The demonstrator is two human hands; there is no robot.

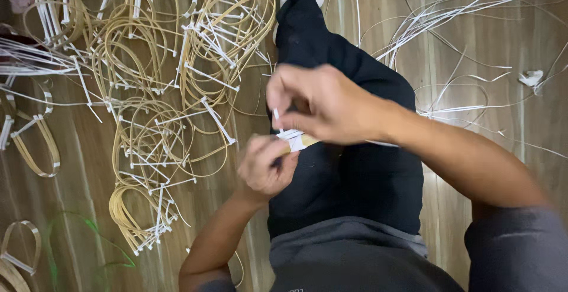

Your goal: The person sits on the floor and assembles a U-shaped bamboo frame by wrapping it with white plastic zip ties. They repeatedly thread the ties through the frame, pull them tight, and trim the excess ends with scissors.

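Head view: person sits on wood floor (pixel 473 49), black-trousered leg (pixel 349 150) stretched out away from the camera. Both hands work over the thigh. Right hand (pixel 322 105) is above, fingers pressed together pinching the thin white strip (pixel 288 132) at its upturned end. Left hand (pixel 266 165) is below and left of it, curled, thumb and fingers pinching the tan cane piece (pixel 299 143) where the strip wraps it. Cane piece lies between the two hands, touching both, long axis roughly left-right across the leg, slightly tilted; right end runs under the right hand, hidden. Left hand is nearer the wrapped joint, right hand nearer the strip's free end. Left of the leg: pile of cane loops (pixel 160 91) with white ties. Right of the leg: loose white strips (pixel 455 8) scattered.
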